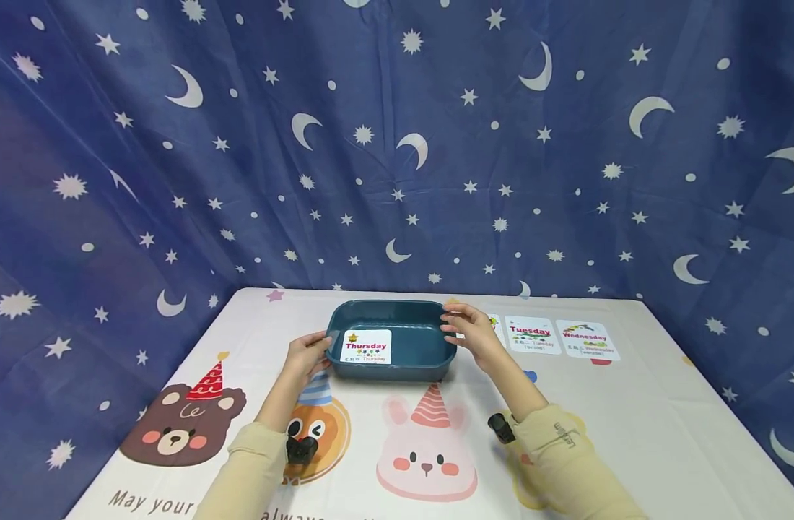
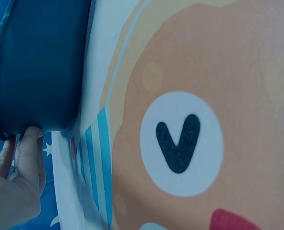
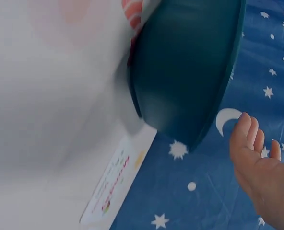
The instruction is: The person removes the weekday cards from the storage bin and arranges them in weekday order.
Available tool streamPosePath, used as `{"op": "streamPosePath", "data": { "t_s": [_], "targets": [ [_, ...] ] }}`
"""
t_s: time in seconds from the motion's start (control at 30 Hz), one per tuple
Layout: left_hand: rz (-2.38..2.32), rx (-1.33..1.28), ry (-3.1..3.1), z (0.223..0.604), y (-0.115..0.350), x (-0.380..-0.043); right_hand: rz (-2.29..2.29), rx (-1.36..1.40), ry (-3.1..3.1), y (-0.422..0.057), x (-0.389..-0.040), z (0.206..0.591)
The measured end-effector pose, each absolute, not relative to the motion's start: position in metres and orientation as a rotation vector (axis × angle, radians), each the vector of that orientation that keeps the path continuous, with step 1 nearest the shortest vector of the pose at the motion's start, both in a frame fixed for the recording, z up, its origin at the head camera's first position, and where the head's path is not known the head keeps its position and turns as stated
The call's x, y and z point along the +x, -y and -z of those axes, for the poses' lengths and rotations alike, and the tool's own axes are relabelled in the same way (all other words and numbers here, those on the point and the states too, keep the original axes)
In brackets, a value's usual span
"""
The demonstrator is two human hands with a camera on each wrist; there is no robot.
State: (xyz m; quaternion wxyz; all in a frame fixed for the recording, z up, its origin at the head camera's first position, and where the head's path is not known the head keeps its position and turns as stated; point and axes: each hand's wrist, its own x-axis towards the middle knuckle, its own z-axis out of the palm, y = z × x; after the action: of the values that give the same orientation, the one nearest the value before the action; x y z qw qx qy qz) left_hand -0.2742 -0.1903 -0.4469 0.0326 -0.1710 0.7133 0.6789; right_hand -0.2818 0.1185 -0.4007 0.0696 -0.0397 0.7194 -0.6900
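A dark teal rectangular plastic bin stands in the middle of the table, with a white card reading "Thursday" inside its left part. At the bin's left end, my left hand grips the rim, thumb by the edge and fingers against the outer wall in the left wrist view. My right hand is by the right end with its fingers spread. The right wrist view shows a gap between those fingers and the bin wall.
Right of the bin lie a "Tuesday" card, a "Wednesday" card and another card partly hidden by the right hand. The white tablecloth carries cartoon animals. A blue star-and-moon curtain hangs behind the table.
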Motion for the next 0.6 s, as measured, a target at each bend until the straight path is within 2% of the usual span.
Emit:
{"op": "streamPosePath", "data": {
  "t_s": [0.6],
  "targets": [
    [-2.098, -0.520, -2.205, 0.448, 0.191, -0.275, 1.945, -0.094, -2.124, -0.082, -0.286, 0.416]
  ]
}}
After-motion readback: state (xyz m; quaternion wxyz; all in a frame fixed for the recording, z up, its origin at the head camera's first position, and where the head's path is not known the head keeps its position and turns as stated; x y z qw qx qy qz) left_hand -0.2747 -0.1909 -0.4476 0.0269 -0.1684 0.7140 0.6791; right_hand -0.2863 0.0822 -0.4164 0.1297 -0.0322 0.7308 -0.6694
